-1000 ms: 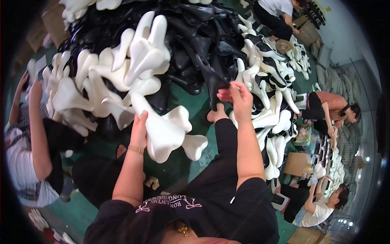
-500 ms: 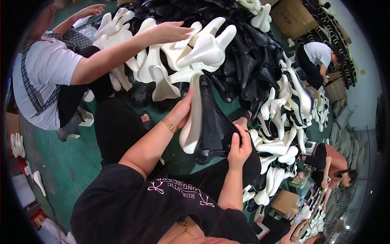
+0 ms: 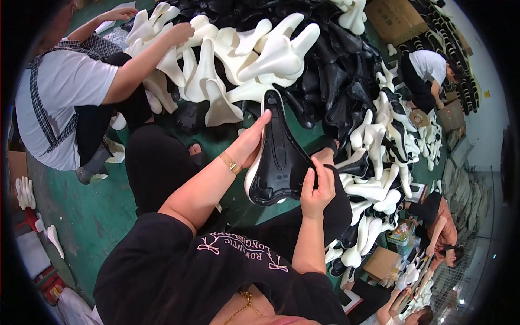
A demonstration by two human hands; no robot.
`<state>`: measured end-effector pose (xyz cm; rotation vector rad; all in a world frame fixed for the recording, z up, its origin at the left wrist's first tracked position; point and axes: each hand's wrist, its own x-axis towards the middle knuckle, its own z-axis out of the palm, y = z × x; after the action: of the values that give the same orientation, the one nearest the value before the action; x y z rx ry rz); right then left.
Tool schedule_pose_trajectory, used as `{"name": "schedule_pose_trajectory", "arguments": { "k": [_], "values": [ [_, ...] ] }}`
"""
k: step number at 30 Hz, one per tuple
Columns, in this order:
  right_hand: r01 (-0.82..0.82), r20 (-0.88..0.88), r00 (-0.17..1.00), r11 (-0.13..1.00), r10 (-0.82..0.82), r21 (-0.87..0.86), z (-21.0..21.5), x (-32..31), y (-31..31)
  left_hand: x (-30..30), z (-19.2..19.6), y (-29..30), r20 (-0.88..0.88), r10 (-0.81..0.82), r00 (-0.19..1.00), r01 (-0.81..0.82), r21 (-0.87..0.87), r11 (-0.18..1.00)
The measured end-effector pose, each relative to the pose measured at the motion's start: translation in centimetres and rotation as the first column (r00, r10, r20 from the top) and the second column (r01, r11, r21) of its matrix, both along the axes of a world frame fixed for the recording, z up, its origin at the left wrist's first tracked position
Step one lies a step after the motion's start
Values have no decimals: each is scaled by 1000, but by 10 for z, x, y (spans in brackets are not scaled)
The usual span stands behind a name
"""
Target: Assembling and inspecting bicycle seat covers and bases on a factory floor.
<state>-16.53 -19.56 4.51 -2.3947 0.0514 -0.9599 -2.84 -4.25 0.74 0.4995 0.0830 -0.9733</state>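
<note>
In front of me a black plastic saddle base [image 3: 280,154] lies against a white foam saddle cover [image 3: 251,183], narrow nose pointing away from me. Only the cover's left rim and a bit at the bottom show; the base hides the rest. My left hand [image 3: 252,142] is wrapped round the cover's left side, thumb at the black edge. At the base's wide right side, my right hand [image 3: 318,189] grips the edge between thumb and fingers. Just beyond the nose lies a pile of white saddle covers [image 3: 276,57].
Black saddle bases [image 3: 336,70] are heaped at the far side. White and black saddle pieces [image 3: 379,184] pile up at my right. A co-worker [image 3: 65,97] sits at left, an arm over the white pile. Cardboard boxes [image 3: 398,21] and other workers are further right.
The black base and white cover have come together; before, they stood apart at an angle. My right hand has risen slightly. The co-worker's arm has drawn back left.
</note>
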Motion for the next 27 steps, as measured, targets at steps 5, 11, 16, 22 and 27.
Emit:
{"name": "schedule_pose_trajectory", "arguments": {
  "k": [5,11,16,22,27],
  "values": [
    [11,10,1000,996,-10,-85,-2,-1,-2,-8,4,-4,145,136,980,-153,111,982],
    [5,30,1000,993,-1,-121,-5,2,-1,-4,-7,-3,102,124,987,-135,108,985],
    [31,-9,999,996,-32,-83,-13,0,-1,-5,-12,-2,70,134,988,-144,154,978],
    [117,-88,988,983,-130,-145,-14,1,1,-4,-15,0,84,149,985,-161,157,974],
    [278,-271,945,887,-184,368,-16,-11,-22,1,-11,-1,63,222,973,-230,192,954]
  ]
}}
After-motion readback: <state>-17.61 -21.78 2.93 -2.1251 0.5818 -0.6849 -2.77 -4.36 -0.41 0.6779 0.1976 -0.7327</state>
